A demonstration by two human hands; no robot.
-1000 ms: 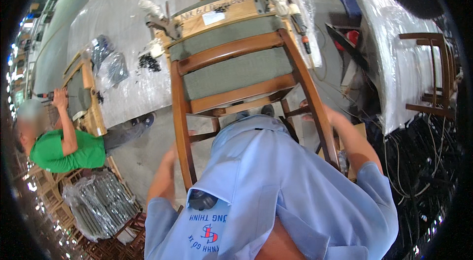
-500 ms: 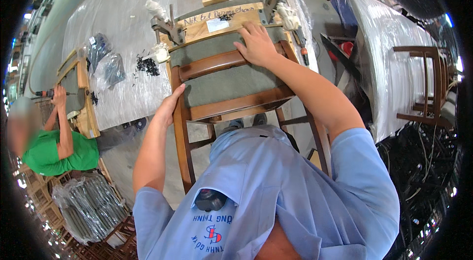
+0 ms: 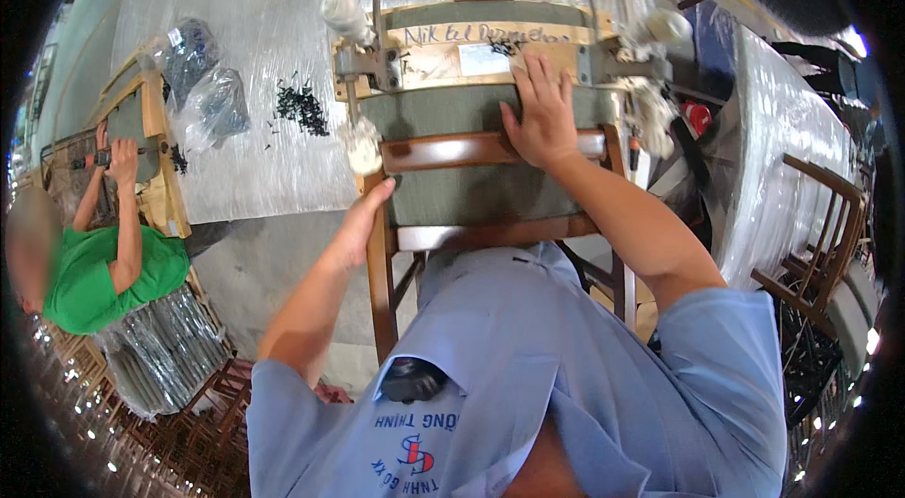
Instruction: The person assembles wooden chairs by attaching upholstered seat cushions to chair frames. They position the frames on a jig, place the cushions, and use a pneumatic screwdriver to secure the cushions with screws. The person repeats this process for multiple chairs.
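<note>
On the plastic-wrapped workbench point(image 3: 236, 45) ahead of you sits a pale wooden jig point(image 3: 471, 50), and the brown wooden chair with grey-green fabric seat point(image 3: 476, 187) leans against it. Your right hand point(image 3: 542, 116) lies flat, fingers spread, across the fabric and the top rail. Your left hand point(image 3: 363, 220) presses open-palmed on the chair's left post. At far left, a person in a green shirt point(image 3: 99, 276) works beside loose black screws point(image 3: 302, 107).

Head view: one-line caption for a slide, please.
Right hand pressed flat on a green padded seat inside a wooden chair frame; left hand on the frame's left post.
</note>
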